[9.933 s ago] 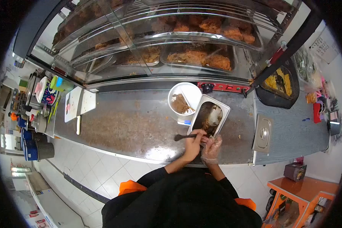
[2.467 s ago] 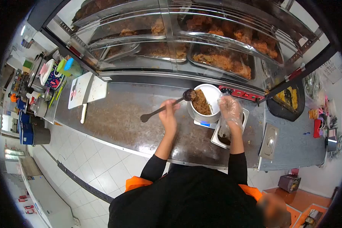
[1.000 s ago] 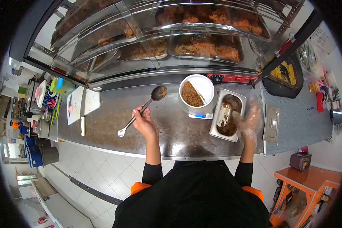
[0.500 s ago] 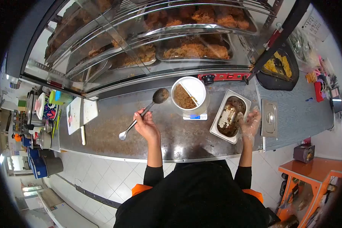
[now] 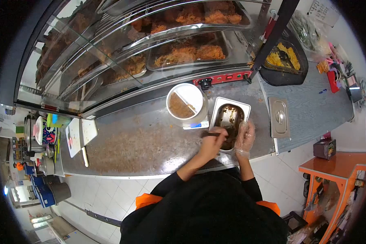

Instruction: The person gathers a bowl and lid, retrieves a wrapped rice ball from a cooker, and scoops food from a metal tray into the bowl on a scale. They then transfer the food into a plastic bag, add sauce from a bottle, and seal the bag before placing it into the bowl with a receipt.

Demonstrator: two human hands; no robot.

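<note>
Left hand [image 5: 211,144], arm angled across the body, grips a spoon [image 5: 214,134] dipped into the steel pan [image 5: 231,116] on the surface [image 5: 142,142]; gloved right hand [image 5: 245,138] rests open-fingered against the pan's right rim

A white tiled floor [image 5: 110,191] lies under a long grey metal counter [image 5: 142,142]. Behind the counter stands a big glass food case [image 5: 122,53]. A small orange table [image 5: 337,166] sits far right.

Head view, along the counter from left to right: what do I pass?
Going right: white cutting board → white tub of brown food → steel pan → steel lid.
</note>
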